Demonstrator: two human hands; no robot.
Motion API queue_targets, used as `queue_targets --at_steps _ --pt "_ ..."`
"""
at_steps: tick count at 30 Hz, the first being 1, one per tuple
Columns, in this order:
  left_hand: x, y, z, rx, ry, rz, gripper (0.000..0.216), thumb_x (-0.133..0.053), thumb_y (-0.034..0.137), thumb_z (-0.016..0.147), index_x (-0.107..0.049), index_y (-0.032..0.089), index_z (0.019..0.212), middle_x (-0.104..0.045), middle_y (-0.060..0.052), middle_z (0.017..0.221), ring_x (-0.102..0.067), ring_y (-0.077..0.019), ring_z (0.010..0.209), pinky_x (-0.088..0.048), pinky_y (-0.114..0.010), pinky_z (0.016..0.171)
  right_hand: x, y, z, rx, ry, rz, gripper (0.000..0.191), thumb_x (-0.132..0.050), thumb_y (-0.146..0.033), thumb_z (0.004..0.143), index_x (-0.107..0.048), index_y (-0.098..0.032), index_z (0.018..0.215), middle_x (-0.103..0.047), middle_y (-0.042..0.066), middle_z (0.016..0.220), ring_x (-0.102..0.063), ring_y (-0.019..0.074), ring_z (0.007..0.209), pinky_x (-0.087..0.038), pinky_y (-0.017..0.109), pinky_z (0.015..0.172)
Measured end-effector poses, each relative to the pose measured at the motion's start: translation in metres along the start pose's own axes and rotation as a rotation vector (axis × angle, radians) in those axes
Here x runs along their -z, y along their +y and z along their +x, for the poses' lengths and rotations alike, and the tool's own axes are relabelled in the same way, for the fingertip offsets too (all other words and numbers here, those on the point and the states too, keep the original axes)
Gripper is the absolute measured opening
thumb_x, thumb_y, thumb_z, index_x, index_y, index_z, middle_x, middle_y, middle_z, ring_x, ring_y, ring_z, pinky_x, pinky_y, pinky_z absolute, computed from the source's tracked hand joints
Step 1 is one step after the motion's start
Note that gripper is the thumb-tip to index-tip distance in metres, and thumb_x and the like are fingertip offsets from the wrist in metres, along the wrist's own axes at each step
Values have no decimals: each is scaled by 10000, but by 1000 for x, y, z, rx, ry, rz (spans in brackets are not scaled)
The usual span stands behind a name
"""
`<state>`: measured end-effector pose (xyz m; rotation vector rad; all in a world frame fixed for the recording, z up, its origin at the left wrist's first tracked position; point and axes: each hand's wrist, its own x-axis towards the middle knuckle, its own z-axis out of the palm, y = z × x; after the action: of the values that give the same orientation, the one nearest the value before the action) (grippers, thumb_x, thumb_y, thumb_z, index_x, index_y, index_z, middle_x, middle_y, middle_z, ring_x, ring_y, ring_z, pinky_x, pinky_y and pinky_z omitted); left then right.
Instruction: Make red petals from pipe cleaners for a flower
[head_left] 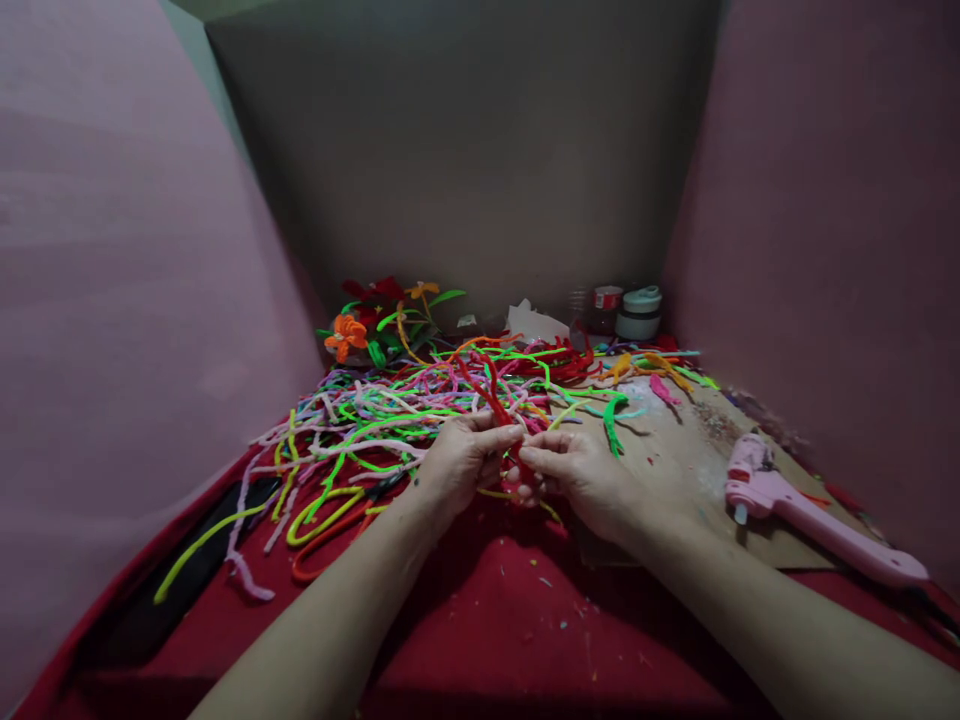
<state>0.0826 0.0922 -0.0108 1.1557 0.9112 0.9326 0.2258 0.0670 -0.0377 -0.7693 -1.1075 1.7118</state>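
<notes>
Between my two hands is a bundle of red pipe cleaners (496, 405), its loose ends pointing up and away. My left hand (471, 455) pinches it from the left, thumb and fingers pressed together. From the right, my right hand (574, 465) grips the same red piece with thumb and forefinger. The lower part of the bundle is partly hidden by the fingers. Just beyond lies a big tangle of pipe cleaners (390, 410) in pink, green, purple and red. Scissors (322, 545) with orange-red and yellow handles rest left of my left hand, their blades partly covered.
A pink glue gun (810, 515) lies on a cardboard sheet (675, 470) at the right, beside a green leaf shape (613, 425). Pipe-cleaner flowers (346, 338) stand at the back left. A lidded jar (639, 312) is at the back right. A dark flat object (165, 590) lies on the red cloth (487, 620).
</notes>
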Motion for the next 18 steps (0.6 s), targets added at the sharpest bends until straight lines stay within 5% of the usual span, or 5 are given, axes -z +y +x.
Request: queue_targets --at_steps 6,18 --pt "2 2 2 -34 58 -29 233 -705 273 636 -528 124 603 -420 67 409 -315 -17 316 -183 -168 337 -1 -3 -2 -88 141 -14 210 -703 -280 626 -550 -136 621 -626 25 537 -527 86 419 -411 216 438" --pt "3 -2 3 -26 58 43 252 -704 306 644 -542 121 591 -482 53 445 -341 -14 314 -197 -160 320 1 0 1 -94 46 19 188 -690 -279 649 -610 -112 681 -650 42 589 -569 102 486 -453 247 533"
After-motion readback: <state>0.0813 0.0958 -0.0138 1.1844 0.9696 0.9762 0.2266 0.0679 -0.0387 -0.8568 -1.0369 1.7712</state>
